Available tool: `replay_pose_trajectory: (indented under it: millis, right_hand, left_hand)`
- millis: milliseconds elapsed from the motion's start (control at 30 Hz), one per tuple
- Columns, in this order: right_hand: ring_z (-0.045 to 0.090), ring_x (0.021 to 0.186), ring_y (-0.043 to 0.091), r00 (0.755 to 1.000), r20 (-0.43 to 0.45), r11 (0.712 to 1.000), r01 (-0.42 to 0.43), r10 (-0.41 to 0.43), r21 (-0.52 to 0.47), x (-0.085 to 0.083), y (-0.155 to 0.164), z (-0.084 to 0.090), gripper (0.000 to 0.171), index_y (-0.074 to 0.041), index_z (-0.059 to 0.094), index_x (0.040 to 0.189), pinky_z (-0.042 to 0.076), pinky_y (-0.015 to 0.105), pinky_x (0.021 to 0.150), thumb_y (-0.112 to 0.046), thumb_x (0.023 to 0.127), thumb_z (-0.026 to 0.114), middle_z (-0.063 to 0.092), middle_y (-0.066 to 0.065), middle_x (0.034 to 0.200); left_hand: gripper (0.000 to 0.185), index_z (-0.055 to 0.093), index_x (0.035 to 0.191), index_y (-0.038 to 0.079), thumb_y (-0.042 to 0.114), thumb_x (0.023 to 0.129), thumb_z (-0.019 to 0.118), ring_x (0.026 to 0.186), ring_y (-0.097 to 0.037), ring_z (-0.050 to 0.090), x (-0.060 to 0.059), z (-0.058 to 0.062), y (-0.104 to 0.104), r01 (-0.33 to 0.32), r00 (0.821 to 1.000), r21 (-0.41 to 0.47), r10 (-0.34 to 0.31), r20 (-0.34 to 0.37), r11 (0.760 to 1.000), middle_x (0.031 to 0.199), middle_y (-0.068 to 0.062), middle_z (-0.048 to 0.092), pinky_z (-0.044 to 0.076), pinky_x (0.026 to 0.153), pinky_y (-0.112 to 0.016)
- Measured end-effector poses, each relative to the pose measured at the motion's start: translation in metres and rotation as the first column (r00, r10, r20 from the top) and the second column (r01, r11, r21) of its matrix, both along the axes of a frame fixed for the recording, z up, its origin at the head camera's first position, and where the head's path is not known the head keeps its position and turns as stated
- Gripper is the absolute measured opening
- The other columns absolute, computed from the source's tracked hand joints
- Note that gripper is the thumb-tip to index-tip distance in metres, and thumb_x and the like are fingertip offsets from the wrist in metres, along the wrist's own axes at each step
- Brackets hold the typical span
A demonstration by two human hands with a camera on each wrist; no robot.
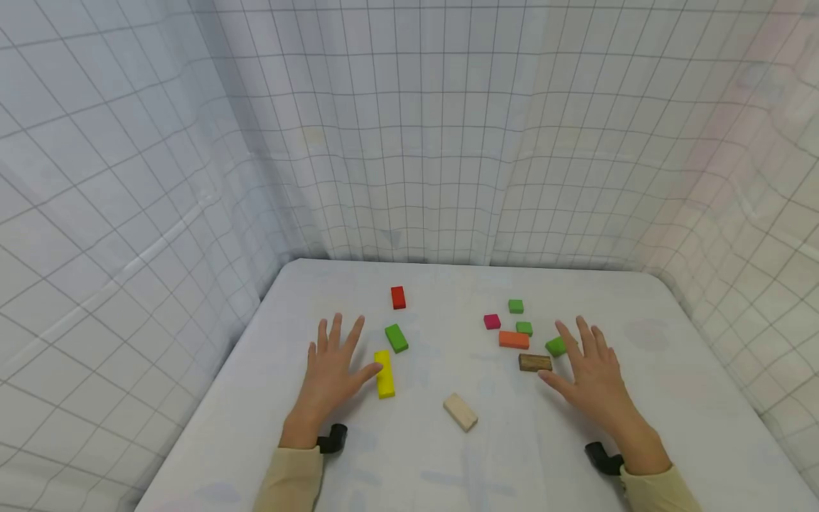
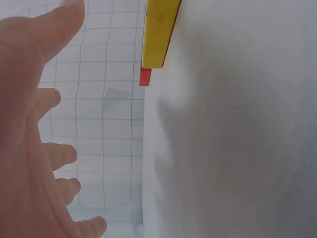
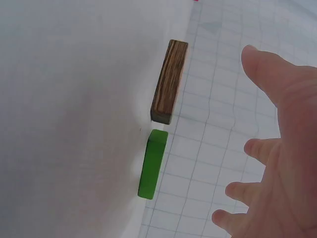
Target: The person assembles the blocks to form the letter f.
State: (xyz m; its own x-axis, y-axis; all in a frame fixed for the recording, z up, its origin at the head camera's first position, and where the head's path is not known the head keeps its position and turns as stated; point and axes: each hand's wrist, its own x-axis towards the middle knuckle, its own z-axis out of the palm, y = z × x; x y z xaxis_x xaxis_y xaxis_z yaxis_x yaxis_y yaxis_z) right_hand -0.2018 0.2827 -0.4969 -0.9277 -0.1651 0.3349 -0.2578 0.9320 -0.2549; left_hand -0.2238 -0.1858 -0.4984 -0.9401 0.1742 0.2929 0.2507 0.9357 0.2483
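My left hand (image 1: 330, 378) hovers with spread fingers over the table's left side, its thumb above a yellow block (image 1: 385, 380). In the left wrist view, a gap separates that hand from the yellow block (image 2: 161, 37). On the other side, my right hand (image 1: 591, 378) is held above the table, fingers apart and holding nothing. Nearest its thumb lies a dark wood-grain block (image 1: 534, 363). A green block (image 1: 555, 347) lies partly hidden under its fingers. The right wrist view shows the wood-grain block (image 3: 170, 82) and green block (image 3: 153, 164) apart from the hand.
Between the hands lie a pale wooden block (image 1: 461, 412), a green block (image 1: 397, 338) and a red block (image 1: 398, 297). An orange block (image 1: 514, 340), a pink cube (image 1: 492, 321) and two small green blocks (image 1: 515, 306) sit right of centre. Grid-patterned curtains (image 1: 409, 142) surround the white table (image 1: 435, 469).
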Motion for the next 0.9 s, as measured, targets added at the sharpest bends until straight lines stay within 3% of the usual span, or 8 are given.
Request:
replay_pose_trajectory:
  millis: [367,633,900]
  right_hand:
    - [0.010,0.134,0.036,0.993,0.055,0.993,-0.101,0.105,-0.066,0.004,-0.023,0.000,0.094,-0.032,0.014,0.146,0.023,0.069,0.089,-0.067,0.071,0.059,0.007,0.004,0.151]
    - [0.016,0.133,0.028,0.977,0.087,0.972,-0.182,0.197,-0.149,0.011,-0.036,0.000,0.094,-0.030,0.015,0.146,0.033,0.062,0.088,-0.063,0.072,0.062,0.010,0.002,0.150]
    - [0.018,0.132,0.023,0.953,0.128,0.945,-0.245,0.276,-0.215,0.017,-0.050,0.000,0.094,-0.029,0.017,0.146,0.035,0.056,0.091,-0.060,0.071,0.066,0.016,0.000,0.149]
  left_hand:
    - [0.084,0.016,0.144,0.039,0.067,0.075,0.053,0.135,-0.033,0.009,0.008,0.005,0.025,0.112,0.993,0.178,-0.115,0.012,0.978,0.149,-0.007,0.018,0.029,0.093,-0.061]
    - [0.081,0.030,0.142,0.033,0.064,0.073,0.059,0.134,-0.027,0.019,0.014,0.008,0.044,0.175,0.982,0.241,-0.185,0.021,0.955,0.145,-0.003,0.028,0.035,0.091,-0.058]
    - [0.076,0.038,0.139,0.029,0.059,0.074,0.063,0.127,-0.018,0.031,0.023,0.010,0.060,0.292,0.953,0.267,-0.304,0.003,0.918,0.137,0.001,0.038,0.038,0.093,-0.046]
